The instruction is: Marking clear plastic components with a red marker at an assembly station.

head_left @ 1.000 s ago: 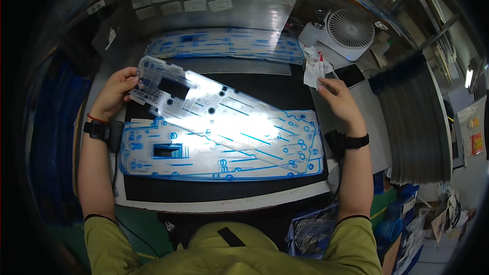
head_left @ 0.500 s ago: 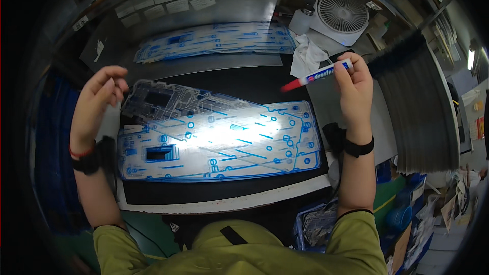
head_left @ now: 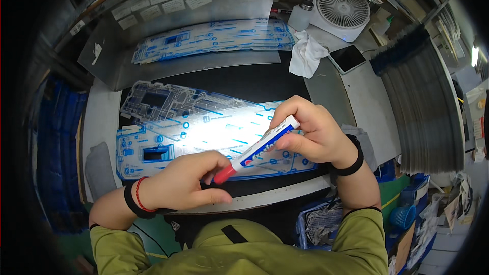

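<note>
A white and blue marker pen [head_left: 266, 143] with a red cap [head_left: 224, 174] slants over the work table, cap end toward the lower left. My right hand [head_left: 311, 135] is closed round its white end, between thumb and fingers. Beside the cap is my left hand [head_left: 191, 181], thumb stretched out and apart from the curled fingers; whether it touches the cap I cannot tell. Beneath both hands lies a stack of clear plastic sheets with blue outlines [head_left: 204, 132], glaring white in the middle. The topmost transparent sheet [head_left: 170, 99] lies askew across the stack.
Behind, more blue-marked sheets [head_left: 214, 36] rest on a metal plate [head_left: 204, 63]. A white fan [head_left: 342, 9], a bottle [head_left: 301, 16], a white cloth [head_left: 307, 55] and a phone [head_left: 348, 59] stand or lie at the back right. Upright grey sheets [head_left: 423, 104] line the right side.
Both hands have come down and inward over the sheets. The marker has moved left and nearer to me, still in my right hand. The phone now shows more fully.
</note>
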A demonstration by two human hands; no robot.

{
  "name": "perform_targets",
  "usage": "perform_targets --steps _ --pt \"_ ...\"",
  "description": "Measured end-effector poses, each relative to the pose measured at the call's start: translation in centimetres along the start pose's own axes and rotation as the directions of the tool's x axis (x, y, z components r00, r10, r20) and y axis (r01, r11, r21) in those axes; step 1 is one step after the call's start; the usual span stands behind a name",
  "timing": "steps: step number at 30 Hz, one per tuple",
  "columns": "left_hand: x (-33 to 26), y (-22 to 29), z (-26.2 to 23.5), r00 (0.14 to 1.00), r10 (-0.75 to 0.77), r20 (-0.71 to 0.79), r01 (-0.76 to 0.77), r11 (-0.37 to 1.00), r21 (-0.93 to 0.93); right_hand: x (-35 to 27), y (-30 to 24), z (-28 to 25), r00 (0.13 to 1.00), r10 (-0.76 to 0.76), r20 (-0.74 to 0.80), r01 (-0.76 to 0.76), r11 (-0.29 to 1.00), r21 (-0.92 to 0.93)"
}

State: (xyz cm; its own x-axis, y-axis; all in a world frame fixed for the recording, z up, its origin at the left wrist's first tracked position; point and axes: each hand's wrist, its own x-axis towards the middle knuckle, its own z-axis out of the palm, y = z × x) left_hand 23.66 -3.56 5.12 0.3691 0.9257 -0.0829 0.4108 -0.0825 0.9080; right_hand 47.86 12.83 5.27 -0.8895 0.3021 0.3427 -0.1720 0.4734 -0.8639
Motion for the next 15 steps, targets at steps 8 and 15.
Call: perform_targets --steps 8,15 --pt "-0.9 -1.8 -0.9 0.989 -0.132 0.064 0.143 0.787 -0.600 -1.0 1.0 -0.9 0.927 -0.132 -0.350 0.142 0.990 0.005" --pt "-1.0 -1.8 -1.4 0.995 -0.085 0.059 0.104 0.834 -0.543 -1.7 0.7 -5.1 0.883 -0.103 -0.459 0.008 0.979 -0.206"
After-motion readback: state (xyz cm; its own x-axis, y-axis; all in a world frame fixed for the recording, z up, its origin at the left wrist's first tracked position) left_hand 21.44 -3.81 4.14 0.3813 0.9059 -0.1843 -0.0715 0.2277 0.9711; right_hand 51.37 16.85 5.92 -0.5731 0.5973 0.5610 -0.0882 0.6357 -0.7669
